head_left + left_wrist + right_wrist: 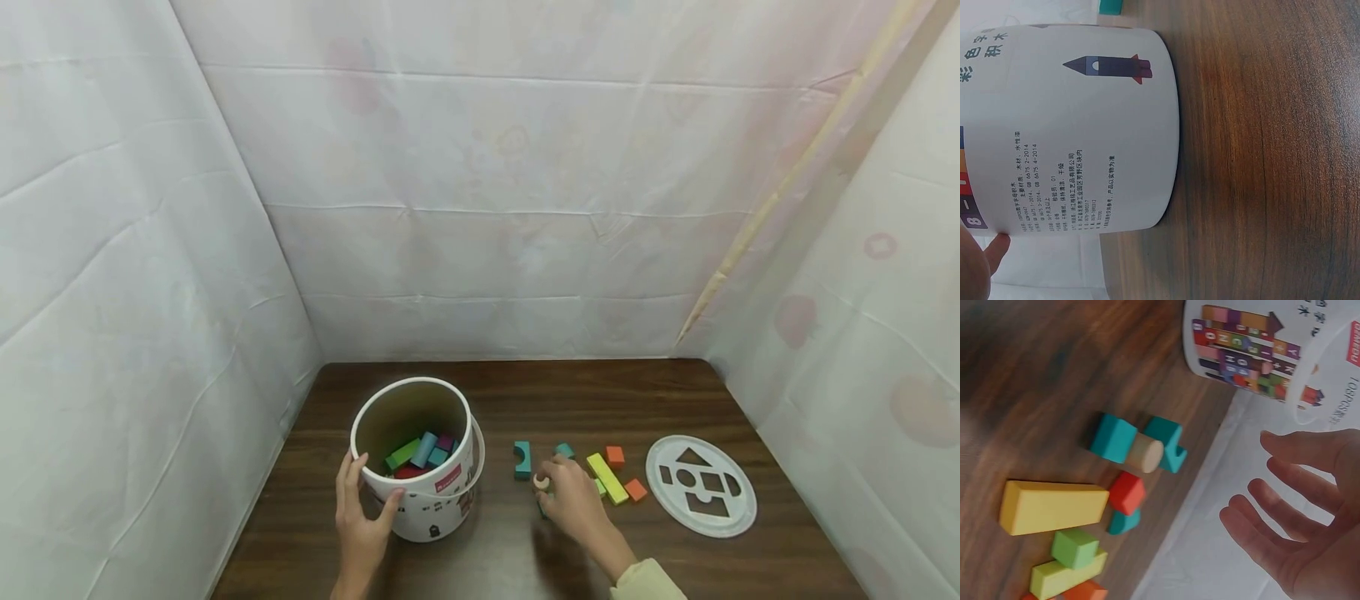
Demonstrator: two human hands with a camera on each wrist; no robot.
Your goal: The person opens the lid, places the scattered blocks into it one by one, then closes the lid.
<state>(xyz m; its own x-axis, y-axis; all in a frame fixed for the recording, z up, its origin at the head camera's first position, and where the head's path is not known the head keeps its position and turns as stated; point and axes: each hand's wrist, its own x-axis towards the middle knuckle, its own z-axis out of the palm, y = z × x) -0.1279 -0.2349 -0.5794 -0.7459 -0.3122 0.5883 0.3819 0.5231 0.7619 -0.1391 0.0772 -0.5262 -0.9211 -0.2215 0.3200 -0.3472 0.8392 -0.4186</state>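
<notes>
My left hand [362, 521] grips the white block bucket [431, 518] near its rim, thumb at the front and fingers along the left side. Inside the bucket lie several coloured blocks, among them a blue cylinder [423, 450]. My right hand [1310, 512] hovers over the loose blocks with its fingers spread and nothing held. Below its fingertips stands a plain wooden cylinder [1147, 455], between a teal block [1114, 439] and a teal arch block [1165, 434]. A red cube [1127, 492] and a long yellow block [1054, 507] lie beside them.
Right of the blocks a round white lid [723, 523] with shaped cut-outs lies flat on the wooden table [510, 392]. Two orange cubes and a yellow-green bar [607, 479] lie between hand and lid. White sheeting [450, 250] surrounds the table.
</notes>
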